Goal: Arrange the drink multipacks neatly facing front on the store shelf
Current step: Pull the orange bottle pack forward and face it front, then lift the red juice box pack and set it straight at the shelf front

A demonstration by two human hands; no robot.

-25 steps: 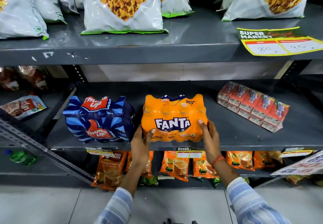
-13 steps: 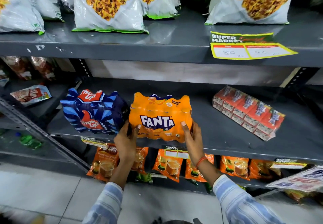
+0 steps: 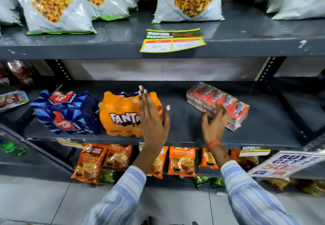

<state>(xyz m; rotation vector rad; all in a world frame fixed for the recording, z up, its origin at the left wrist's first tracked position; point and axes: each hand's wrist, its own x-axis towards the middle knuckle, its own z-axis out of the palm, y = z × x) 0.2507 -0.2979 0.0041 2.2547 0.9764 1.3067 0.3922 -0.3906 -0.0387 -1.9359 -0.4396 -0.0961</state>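
Three multipacks sit on the grey middle shelf (image 3: 184, 124). At the left is a blue Thums Up pack (image 3: 65, 112), and the orange Fanta pack (image 3: 121, 115) stands right beside it with its label facing front. A red juice-carton pack (image 3: 221, 101) lies at an angle on the right. My left hand (image 3: 153, 119) is open with straight fingers, in front of the Fanta pack's right end and holding nothing. My right hand (image 3: 213, 124) has spread fingers that touch the near left corner of the carton pack without closing on it.
Large snack bags (image 3: 58, 5) fill the upper shelf, which carries a yellow price tag (image 3: 172, 39) on its edge. Orange tea pouches (image 3: 182, 159) hang below. A promo sign (image 3: 284, 163) juts out at the lower right. Bare shelf lies between the Fanta pack and the cartons.
Both hands have let go of the Fanta pack, which now sits against the Thums Up pack. My right hand has moved right to the carton pack, and the view has shifted right.
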